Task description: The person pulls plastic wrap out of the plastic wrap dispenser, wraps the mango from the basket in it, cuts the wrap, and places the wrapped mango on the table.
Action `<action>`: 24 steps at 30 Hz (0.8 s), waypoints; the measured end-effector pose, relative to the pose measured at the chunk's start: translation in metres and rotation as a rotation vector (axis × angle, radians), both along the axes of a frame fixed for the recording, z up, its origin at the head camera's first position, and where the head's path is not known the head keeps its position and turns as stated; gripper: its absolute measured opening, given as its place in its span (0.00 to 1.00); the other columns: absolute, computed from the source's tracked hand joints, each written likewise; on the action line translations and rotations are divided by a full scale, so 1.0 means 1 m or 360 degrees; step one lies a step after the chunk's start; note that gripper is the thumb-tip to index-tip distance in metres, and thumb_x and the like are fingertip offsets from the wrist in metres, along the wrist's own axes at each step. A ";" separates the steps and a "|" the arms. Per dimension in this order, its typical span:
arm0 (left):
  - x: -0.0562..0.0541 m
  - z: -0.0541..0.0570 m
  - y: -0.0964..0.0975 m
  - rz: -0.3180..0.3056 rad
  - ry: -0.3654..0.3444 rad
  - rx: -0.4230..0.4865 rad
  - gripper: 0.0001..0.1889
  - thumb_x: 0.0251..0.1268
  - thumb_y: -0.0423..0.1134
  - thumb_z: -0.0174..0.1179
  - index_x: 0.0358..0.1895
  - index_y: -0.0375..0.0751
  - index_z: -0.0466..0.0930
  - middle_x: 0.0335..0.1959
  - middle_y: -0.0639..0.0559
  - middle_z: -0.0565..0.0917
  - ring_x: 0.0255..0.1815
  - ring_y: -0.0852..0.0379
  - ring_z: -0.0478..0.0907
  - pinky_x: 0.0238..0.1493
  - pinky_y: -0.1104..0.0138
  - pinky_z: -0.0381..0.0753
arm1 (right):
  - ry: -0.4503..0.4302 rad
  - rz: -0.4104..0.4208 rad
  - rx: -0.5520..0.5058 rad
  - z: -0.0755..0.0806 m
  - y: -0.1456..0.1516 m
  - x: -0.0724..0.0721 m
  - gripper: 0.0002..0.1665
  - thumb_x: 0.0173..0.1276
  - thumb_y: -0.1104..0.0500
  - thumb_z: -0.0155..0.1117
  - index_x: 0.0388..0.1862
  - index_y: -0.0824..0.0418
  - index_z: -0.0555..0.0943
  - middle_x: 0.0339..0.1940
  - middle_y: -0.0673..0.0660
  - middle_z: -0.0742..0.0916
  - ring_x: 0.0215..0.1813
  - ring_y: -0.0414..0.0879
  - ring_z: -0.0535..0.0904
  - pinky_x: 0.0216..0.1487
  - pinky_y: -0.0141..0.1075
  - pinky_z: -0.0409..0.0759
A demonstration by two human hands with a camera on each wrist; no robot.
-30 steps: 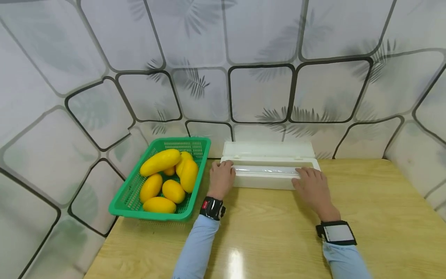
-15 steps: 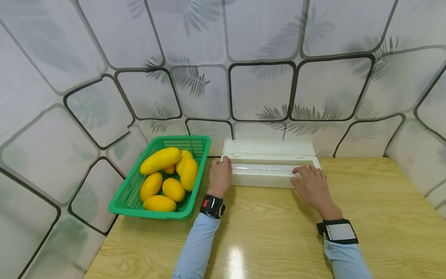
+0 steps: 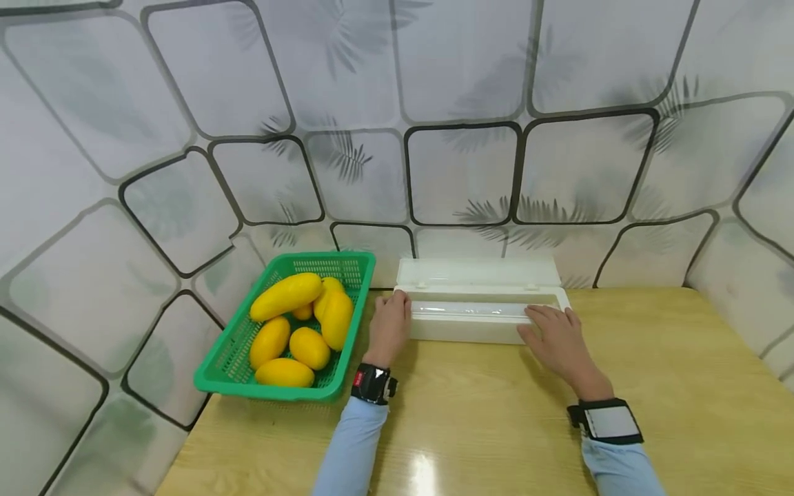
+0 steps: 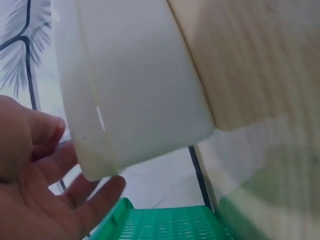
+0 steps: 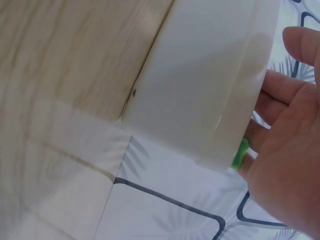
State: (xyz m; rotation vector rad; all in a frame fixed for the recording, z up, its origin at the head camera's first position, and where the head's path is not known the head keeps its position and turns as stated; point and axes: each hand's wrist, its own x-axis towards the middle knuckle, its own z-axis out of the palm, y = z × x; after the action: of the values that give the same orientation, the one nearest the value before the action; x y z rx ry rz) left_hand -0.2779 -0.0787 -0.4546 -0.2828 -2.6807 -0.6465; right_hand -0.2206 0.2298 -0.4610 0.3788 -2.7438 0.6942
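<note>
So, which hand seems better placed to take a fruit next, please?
Probably the left hand: it touches the box at the end nearest the basket, while the right hand is farther off.

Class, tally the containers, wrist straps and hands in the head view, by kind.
Containers, green perforated plastic basket and long white rectangular box: 2
Black wrist straps, left strap and right strap: 2
Bare hands, left hand and right hand: 2
Total: 6

Green mesh basket (image 3: 267, 393) of yellow fruit (image 3: 285, 296) on a wood-grain table (image 3: 471, 420), before a leaf-patterned wall (image 3: 462, 172).
</note>
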 end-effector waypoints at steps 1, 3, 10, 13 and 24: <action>0.002 -0.003 -0.001 -0.0032 0.0016 -0.0013 0.08 0.79 0.39 0.50 0.44 0.39 0.75 0.34 0.44 0.81 0.42 0.47 0.70 0.30 0.63 0.75 | -0.0021 -0.0004 0.0001 -0.001 0.001 0.002 0.27 0.76 0.54 0.54 0.64 0.74 0.74 0.64 0.71 0.77 0.67 0.70 0.67 0.69 0.68 0.48; 0.005 -0.007 -0.002 -0.0083 0.0075 -0.0022 0.07 0.78 0.38 0.51 0.43 0.38 0.75 0.37 0.43 0.79 0.43 0.47 0.70 0.35 0.63 0.76 | -0.0043 -0.0008 -0.0005 -0.002 0.001 0.004 0.28 0.76 0.54 0.54 0.64 0.75 0.73 0.64 0.72 0.77 0.67 0.71 0.67 0.69 0.68 0.48; 0.004 -0.009 -0.002 -0.0107 0.0325 -0.0038 0.05 0.75 0.36 0.54 0.41 0.38 0.74 0.37 0.41 0.73 0.39 0.45 0.69 0.38 0.60 0.73 | 0.0006 -0.0024 0.0002 0.002 0.000 0.005 0.29 0.75 0.55 0.56 0.63 0.78 0.73 0.63 0.74 0.77 0.67 0.70 0.68 0.68 0.67 0.51; 0.003 -0.011 -0.001 -0.0070 0.0332 -0.0043 0.05 0.75 0.36 0.55 0.40 0.38 0.75 0.35 0.42 0.76 0.35 0.45 0.69 0.35 0.60 0.70 | -0.0018 -0.0030 0.0021 0.003 0.000 0.006 0.30 0.75 0.55 0.57 0.63 0.79 0.72 0.63 0.75 0.76 0.67 0.70 0.68 0.68 0.67 0.51; 0.001 -0.008 0.002 -0.0036 0.0217 0.0088 0.05 0.77 0.36 0.53 0.41 0.38 0.74 0.33 0.45 0.77 0.36 0.46 0.68 0.36 0.61 0.67 | -0.0002 -0.0055 -0.0019 0.004 0.000 0.003 0.31 0.74 0.57 0.57 0.64 0.82 0.69 0.64 0.79 0.73 0.67 0.72 0.66 0.68 0.67 0.53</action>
State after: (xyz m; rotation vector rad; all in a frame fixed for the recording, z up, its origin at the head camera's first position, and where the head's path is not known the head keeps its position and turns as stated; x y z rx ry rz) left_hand -0.2769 -0.0766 -0.4623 -0.3308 -2.5289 -0.6814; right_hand -0.2174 0.2294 -0.4571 0.3278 -2.7397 0.7016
